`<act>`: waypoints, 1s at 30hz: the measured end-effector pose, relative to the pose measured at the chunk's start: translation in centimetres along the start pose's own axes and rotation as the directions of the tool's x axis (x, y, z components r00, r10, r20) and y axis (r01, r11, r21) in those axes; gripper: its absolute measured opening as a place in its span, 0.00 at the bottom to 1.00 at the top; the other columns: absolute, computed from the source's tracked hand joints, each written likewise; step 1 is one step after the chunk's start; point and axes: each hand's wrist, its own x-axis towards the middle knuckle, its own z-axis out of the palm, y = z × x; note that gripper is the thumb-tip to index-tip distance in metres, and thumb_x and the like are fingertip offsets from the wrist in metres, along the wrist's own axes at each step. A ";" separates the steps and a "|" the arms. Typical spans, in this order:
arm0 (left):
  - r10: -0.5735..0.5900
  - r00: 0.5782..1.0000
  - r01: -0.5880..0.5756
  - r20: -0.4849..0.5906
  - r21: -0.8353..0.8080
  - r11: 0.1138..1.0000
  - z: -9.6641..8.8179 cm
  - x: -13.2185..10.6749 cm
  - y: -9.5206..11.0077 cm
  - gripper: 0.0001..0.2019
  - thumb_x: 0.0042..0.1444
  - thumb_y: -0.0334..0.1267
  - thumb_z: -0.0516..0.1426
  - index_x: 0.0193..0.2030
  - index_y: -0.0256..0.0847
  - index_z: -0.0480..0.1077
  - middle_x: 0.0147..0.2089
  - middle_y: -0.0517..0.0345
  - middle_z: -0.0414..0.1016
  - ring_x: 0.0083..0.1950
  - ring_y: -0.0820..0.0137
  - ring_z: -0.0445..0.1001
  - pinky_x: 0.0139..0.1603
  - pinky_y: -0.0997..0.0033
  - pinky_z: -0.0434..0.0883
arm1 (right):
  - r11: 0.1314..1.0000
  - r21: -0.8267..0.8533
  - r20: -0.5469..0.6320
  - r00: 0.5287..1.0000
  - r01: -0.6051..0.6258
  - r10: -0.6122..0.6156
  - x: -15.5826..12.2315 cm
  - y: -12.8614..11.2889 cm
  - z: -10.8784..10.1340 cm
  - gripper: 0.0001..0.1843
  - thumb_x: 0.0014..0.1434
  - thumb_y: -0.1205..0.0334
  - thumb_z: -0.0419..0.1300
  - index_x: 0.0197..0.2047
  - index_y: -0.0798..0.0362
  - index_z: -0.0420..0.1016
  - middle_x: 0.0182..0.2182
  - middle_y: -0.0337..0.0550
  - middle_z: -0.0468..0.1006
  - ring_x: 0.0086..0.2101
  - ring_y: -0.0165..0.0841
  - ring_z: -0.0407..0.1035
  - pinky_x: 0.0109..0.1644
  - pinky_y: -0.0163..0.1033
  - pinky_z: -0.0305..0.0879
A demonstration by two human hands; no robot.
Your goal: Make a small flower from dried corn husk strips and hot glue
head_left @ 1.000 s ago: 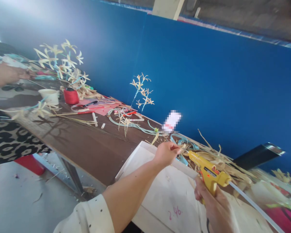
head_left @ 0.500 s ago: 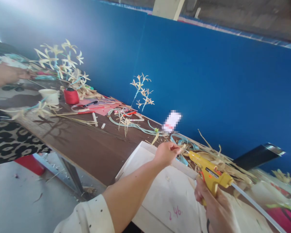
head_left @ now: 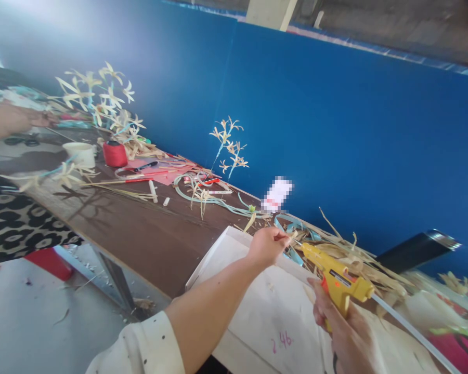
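My left hand (head_left: 268, 246) pinches a small pale strip of dried husk (head_left: 294, 235) over the edge of the white box lid (head_left: 273, 301). In my right hand (head_left: 345, 327) is a yellow glue gun (head_left: 333, 272), its fingers wrapped round the handle. The gun's metal nozzle points left and is at or very near the husk piece; I cannot tell whether they touch. A long white glue stick (head_left: 413, 330) sticks out of the gun's back end. Handwritten pink digits mark the white lid below my hands.
Dried husk strips (head_left: 362, 259) and blue ribbon lie behind the lid. A black cylinder (head_left: 417, 252) leans at the right. Flower sprays (head_left: 229, 145) stand along the blue partition (head_left: 335, 130). Leftward are a red thread spool (head_left: 115, 154), a white cup (head_left: 80, 156) and another person's hand (head_left: 15, 120).
Almost nothing differs. The glue gun has shifted very slightly left, and a finger of my right hand has stretched out a little near its trigger. My left hand stays in place.
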 end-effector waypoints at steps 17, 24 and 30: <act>0.006 1.000 -0.007 0.003 0.025 1.000 0.0 0.0 -0.2 0.11 0.52 0.44 0.54 0.34 0.41 0.74 0.33 0.59 0.78 0.35 0.72 0.73 0.38 0.76 0.68 | 0.968 0.250 0.056 0.998 0.014 -0.029 0.0 -0.7 0.0 0.20 0.45 0.47 0.67 0.31 0.56 0.71 0.17 0.34 0.60 0.20 0.27 0.56 0.23 0.34 0.54; 0.004 1.000 -0.004 0.007 0.008 1.000 0.2 0.1 -0.5 0.11 0.51 0.44 0.54 0.36 0.42 0.74 0.34 0.59 0.77 0.35 0.72 0.73 0.38 0.76 0.68 | 0.998 0.065 -0.007 1.000 0.004 -0.004 0.2 -0.4 0.1 0.21 0.43 0.46 0.67 0.26 0.56 0.70 0.15 0.34 0.62 0.18 0.26 0.55 0.22 0.34 0.52; -0.033 0.999 0.034 0.009 -0.020 0.999 0.2 -0.1 -0.3 0.11 0.50 0.44 0.55 0.35 0.42 0.74 0.33 0.59 0.77 0.33 0.73 0.72 0.35 0.76 0.68 | 0.999 -0.053 -0.073 0.997 -0.013 0.009 0.2 -0.3 0.5 0.23 0.42 0.42 0.66 0.25 0.56 0.70 0.14 0.35 0.62 0.17 0.28 0.56 0.20 0.35 0.52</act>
